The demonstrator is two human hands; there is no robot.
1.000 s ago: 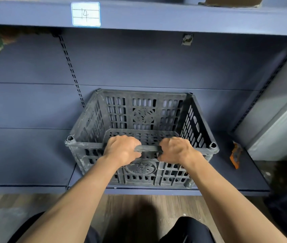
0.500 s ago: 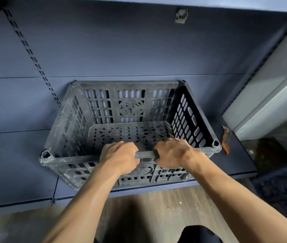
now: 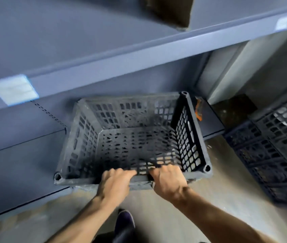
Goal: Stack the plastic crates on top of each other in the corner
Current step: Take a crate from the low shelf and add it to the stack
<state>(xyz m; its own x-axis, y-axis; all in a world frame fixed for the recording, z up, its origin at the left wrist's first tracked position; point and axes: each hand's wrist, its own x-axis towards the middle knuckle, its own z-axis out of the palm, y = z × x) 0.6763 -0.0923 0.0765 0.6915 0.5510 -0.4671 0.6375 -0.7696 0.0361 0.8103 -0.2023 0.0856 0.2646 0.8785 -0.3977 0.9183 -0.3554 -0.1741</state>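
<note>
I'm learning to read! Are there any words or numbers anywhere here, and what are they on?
Nothing can be read now.
White label on the shelf edge: too blurred to read.
Small pale label farther right on that edge: too blurred to read.
Black crate: only a moulded pattern, no letters visible.

The crate (image 3: 132, 137), previously seated fully on the lower shelf (image 3: 16, 163), now projects past the shelf front edge, near rim over the floor (image 3: 183, 216). The view has swung right. Beyond the right hand's (image 3: 169, 183) fingers, a second crate (image 3: 276, 155) has entered view. A shoe (image 3: 125, 220) now appears beneath the left hand (image 3: 115, 184).
</note>
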